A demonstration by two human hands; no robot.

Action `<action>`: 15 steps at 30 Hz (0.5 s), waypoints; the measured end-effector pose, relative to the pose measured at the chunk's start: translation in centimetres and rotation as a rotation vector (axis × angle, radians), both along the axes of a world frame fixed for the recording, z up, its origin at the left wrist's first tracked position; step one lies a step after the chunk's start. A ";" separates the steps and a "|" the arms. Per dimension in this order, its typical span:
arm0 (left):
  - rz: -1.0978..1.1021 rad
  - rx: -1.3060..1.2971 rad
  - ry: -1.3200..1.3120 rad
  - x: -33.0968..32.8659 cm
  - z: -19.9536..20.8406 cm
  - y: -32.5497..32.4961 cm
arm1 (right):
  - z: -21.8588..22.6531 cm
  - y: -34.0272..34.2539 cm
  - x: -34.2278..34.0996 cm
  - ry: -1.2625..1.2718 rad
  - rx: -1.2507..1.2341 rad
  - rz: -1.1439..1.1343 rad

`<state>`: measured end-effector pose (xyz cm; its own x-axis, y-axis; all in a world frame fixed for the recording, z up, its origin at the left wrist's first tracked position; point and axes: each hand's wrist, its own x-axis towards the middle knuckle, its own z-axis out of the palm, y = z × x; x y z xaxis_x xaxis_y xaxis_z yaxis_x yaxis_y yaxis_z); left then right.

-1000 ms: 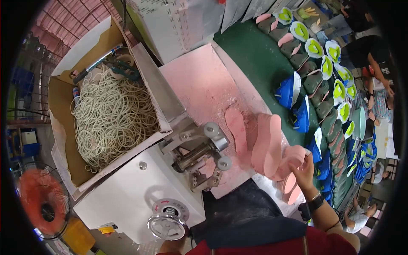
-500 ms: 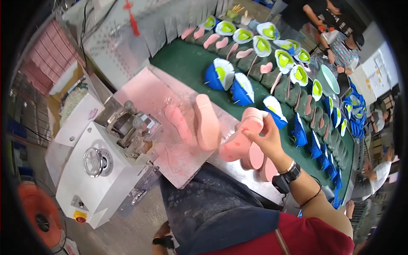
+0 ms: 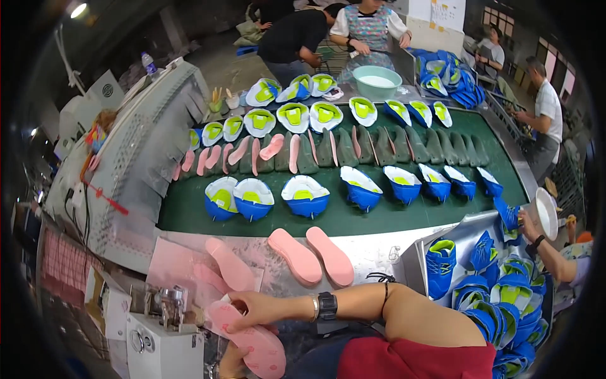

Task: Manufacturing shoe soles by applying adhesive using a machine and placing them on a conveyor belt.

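Under the right hand [image 3: 249, 307], a pink sole [image 3: 252, 338] lies, grip closed on its edge.

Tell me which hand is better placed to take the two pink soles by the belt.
Right, probably. The right hand holds a sole just below the pair; the left hand sits lower, mostly out of view.

Shoe factory floor: green conveyor belt [image 3: 353, 218] carrying blue shoe uppers [image 3: 305, 196]; pink soles [image 3: 294, 256] just below belt; workers seated along far side.
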<state>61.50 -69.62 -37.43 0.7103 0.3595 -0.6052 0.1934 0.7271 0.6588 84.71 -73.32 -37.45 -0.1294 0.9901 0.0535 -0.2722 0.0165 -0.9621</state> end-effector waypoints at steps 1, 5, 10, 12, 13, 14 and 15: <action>0.056 -0.124 0.012 0.5 -0.6 -0.4 | -0.6 -0.1 0.4 -0.032 -0.005 0.015; 0.105 -0.005 -0.118 2.6 -1.5 -3.0 | -2.2 1.1 1.8 -0.010 -0.040 0.118; 0.468 -0.060 -0.213 2.9 -3.6 -3.8 | -2.4 4.7 1.8 0.069 -0.097 0.268; 0.545 -0.106 -0.245 1.1 -5.1 -3.3 | -2.4 6.0 1.4 0.034 -0.167 0.341; 0.559 -0.152 -0.264 0.3 -5.9 -3.0 | -2.5 6.6 1.2 0.029 -0.200 0.383; 0.573 -0.199 -0.282 -0.4 -6.7 -2.7 | -2.6 7.0 1.0 -0.017 -0.200 0.394; 0.587 -0.242 -0.301 -0.9 -7.4 -2.3 | -3.0 7.5 0.8 -0.046 -0.195 0.407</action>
